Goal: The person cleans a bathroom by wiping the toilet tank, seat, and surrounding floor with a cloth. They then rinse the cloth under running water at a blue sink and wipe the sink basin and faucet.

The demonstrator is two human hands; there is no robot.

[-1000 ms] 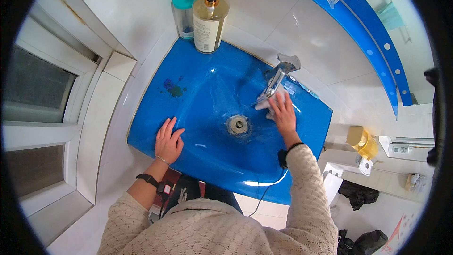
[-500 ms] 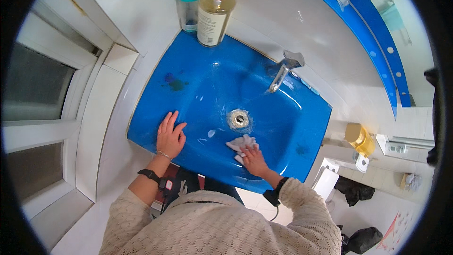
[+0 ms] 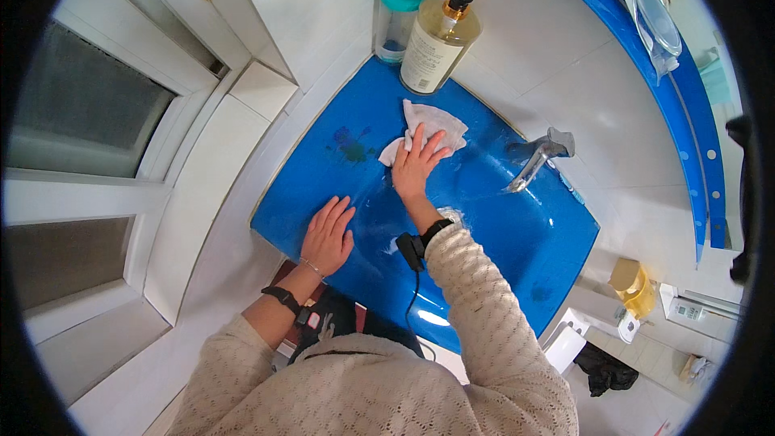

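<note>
My right hand presses a damp white cloth against the back-left part of a blue sink. The fingers lie over the cloth's near side, and most of it fans out past their tips. On the sink's front-left rim rests my left hand, flat, fingers stretched out, holding nothing. Dark green and blue stains mark the rim between the two hands. A chrome faucet stands on the sink's back edge. My right wrist and sleeve hide much of the drain.
A pump bottle and a clear jar with a teal lid stand in the back-left corner, just beyond the cloth. A toothbrush lies behind the faucet. Above, a blue shelf juts out. A window is at left.
My right hand has moved with the cloth from the basin's front side to the back-left rim near the bottles. My left hand stays on the front-left rim. The view has shifted.
</note>
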